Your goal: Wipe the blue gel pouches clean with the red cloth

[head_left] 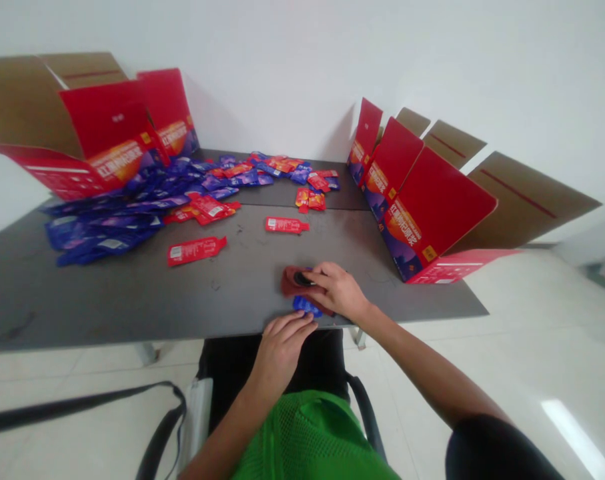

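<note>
At the table's front edge lies a blue packet (306, 306), partly covered by a reddish-brown cloth (289, 283). My right hand (338, 291) presses on the cloth, its fingers closed around a small black round object (302, 279) whose kind I cannot make out. My left hand (283, 339) rests on the front edge with fingers stretched out, the fingertips touching the near side of the blue packet. Beyond the hands, one flat red packet (286, 225) lies by itself, and another red packet (197, 251) is further left.
A heap of blue packets (107, 227) mixed with red ones spreads over the grey table (132, 300) at the left and back. Open red cartons stand at the left (117, 160) and in a row at the right (402, 220). A white wall (282, 73) rises behind.
</note>
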A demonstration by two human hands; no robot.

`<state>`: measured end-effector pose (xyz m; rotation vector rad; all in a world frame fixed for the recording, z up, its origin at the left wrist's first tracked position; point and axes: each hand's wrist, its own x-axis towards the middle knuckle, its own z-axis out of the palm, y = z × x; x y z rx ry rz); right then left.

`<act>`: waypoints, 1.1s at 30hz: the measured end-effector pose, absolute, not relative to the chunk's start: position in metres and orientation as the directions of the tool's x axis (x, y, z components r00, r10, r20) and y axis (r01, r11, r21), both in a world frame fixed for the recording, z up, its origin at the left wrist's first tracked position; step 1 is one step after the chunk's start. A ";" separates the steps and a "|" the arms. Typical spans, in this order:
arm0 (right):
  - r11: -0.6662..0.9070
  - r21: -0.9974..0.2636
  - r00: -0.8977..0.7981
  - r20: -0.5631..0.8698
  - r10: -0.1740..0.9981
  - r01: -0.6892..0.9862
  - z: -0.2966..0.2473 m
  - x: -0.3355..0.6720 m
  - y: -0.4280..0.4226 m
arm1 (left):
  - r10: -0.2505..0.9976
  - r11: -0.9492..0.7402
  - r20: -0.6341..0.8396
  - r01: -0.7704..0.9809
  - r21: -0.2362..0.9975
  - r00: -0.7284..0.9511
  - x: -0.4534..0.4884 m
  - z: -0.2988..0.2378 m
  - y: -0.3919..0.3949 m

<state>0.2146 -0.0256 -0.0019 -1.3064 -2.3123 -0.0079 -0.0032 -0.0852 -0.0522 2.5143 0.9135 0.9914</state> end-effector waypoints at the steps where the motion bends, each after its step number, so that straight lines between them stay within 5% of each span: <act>1: 0.504 -0.207 -0.393 0.410 0.823 0.839 -0.001 0.222 -0.014 | 0.651 -0.758 0.511 0.447 0.474 0.561 -0.003 -0.052 -0.085; 7: 0.415 -0.206 -0.277 0.482 0.831 0.886 0.025 0.229 -0.007 | 0.668 -0.743 0.506 0.441 0.504 0.547 -0.003 -0.052 -0.086; 13: 0.592 -0.246 -0.471 0.409 0.781 0.767 0.001 0.206 -0.033 | 0.671 -0.739 0.485 0.463 0.489 0.560 -0.004 -0.053 -0.085; 21: 0.414 -0.225 -0.261 0.499 0.826 0.882 0.024 0.233 0.002 | 0.664 -0.746 0.502 0.440 0.500 0.554 -0.003 -0.051 -0.085; 27: 0.575 -0.258 -0.459 0.393 0.797 0.777 0.007 0.197 -0.049 | 0.683 -0.729 0.486 0.463 0.505 0.545 -0.003 -0.053 -0.085; 33: 0.450 -0.196 -0.344 0.409 0.845 0.871 0.001 0.230 0.006 | 0.671 -0.739 0.503 0.436 0.513 0.546 -0.003 -0.052 -0.085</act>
